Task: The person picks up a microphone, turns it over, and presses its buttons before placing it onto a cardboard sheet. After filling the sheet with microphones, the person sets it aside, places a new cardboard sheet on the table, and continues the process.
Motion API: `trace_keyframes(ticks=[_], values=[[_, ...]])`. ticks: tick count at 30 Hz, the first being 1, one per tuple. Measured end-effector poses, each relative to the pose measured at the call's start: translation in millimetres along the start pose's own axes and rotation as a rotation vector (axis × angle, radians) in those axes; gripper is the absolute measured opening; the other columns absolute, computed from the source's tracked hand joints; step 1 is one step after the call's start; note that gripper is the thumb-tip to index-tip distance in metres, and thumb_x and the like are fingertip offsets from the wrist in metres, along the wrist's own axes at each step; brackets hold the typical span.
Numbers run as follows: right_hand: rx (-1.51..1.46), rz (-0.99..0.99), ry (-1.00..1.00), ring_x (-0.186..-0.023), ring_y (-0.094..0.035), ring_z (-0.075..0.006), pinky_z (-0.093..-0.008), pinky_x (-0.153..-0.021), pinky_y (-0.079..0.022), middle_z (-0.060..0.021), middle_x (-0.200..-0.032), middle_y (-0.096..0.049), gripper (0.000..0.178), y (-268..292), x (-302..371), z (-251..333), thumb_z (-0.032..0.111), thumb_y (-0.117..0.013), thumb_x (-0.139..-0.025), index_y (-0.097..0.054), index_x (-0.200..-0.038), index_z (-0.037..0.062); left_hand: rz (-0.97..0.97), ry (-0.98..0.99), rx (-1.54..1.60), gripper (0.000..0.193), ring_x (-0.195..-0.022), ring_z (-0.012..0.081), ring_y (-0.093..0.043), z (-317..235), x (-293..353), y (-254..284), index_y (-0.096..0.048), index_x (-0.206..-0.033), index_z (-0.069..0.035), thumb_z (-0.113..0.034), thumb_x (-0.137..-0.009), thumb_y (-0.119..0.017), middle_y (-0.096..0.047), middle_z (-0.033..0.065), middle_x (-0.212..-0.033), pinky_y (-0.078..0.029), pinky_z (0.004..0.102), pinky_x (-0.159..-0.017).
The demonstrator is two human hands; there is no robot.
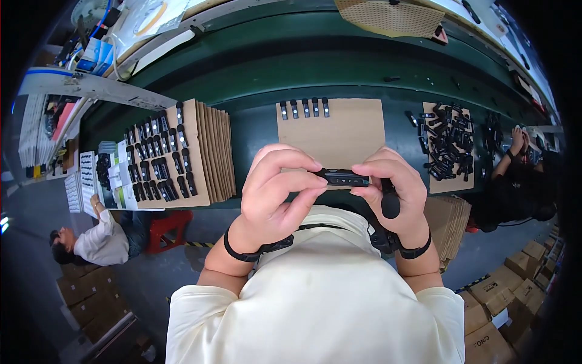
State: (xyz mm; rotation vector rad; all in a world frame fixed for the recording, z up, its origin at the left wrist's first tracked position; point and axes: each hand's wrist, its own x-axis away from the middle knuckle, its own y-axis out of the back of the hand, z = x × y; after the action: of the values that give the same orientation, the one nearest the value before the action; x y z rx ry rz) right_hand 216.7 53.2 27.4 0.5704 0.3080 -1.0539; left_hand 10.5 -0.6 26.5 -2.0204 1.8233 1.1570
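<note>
Between both hands I hold a small black clip-on microphone (344, 179) level, its face with a row of small pale dots turned up. The thumb and fingers of my left hand (282, 189) pinch its left end. My right hand (394, 188) pinches the right end by its fingertips. A second black microphone with a rounded foam-like tip (390, 206) is tucked in my right palm, its other end hidden by the fingers. Just beyond my hands lies a brown cardboard sheet (348, 132), with several like microphones (306, 108) in a row along its far left edge.
At left, a stack of cardboard sheets (215, 155) carries rows of microphones (159, 142). A loose heap of them (448, 139) covers another sheet at right. Co-workers sit at the left (100, 236) and right (515, 188). A green ledge (254, 70) runs behind; cartons (503, 291) stand at lower right.
</note>
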Motion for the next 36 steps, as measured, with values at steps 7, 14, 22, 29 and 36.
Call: trace_keyframes(ticks=[7,14,22,29,36], values=[[-0.011,0.003,0.020,-0.061,-0.044,-0.0130,-0.0254,-0.058,-0.036,-0.0055,-0.077,-0.059,0.025,0,13,7,0.004,-0.077,-0.077,-0.065,-0.099,-0.0013,-0.070,0.128,0.420,0.011,-0.085,0.0233,-0.059,-5,9,20,-0.066,-0.082,-0.006,-0.007,-0.076,-0.075,-0.063,0.0088,-0.093,-0.046,0.0339,-0.075],[-0.049,0.005,0.016,-0.060,-0.044,-0.0133,-0.0259,-0.057,-0.036,-0.0054,-0.076,-0.058,0.029,-2,19,18,0.001,-0.078,-0.074,-0.066,-0.100,0.0000,-0.133,0.125,1.156,0.030,-0.093,0.0236,-0.060,0,13,31,-0.066,-0.085,-0.007,-0.034,-0.078,-0.077,-0.063,0.0098,-0.095,-0.043,0.0378,-0.086],[-0.047,0.026,0.026,-0.060,-0.044,-0.0125,-0.0251,-0.057,-0.035,-0.0060,-0.078,-0.059,0.027,-6,20,22,0.003,-0.077,-0.077,-0.065,-0.100,-0.0021,0.098,0.114,0.184,0.037,-0.085,0.0232,-0.063,-16,19,4,-0.068,-0.102,-0.003,-0.018,-0.071,-0.082,-0.067,0.0082,-0.092,-0.039,0.0480,-0.101],[-0.070,0.029,0.031,-0.060,-0.044,-0.0123,-0.0250,-0.057,-0.035,-0.0059,-0.078,-0.060,0.026,-8,20,19,0.003,-0.077,-0.077,-0.065,-0.100,-0.0017,0.126,0.040,0.065,0.033,-0.079,0.0214,-0.063,-14,14,6,-0.068,-0.097,-0.006,-0.006,-0.067,-0.081,-0.066,0.0047,-0.084,-0.039,0.0479,-0.101],[-0.081,0.041,-0.040,-0.062,-0.044,-0.0116,-0.0243,-0.056,-0.035,-0.0069,-0.083,-0.061,0.027,-7,17,18,0.000,-0.075,-0.077,-0.065,-0.102,0.0002,0.131,-0.064,-0.033,0.030,-0.079,0.0204,-0.063,-8,11,6,-0.068,-0.097,-0.005,-0.006,-0.069,-0.079,-0.066,0.0045,-0.084,-0.038,0.0484,-0.103]])
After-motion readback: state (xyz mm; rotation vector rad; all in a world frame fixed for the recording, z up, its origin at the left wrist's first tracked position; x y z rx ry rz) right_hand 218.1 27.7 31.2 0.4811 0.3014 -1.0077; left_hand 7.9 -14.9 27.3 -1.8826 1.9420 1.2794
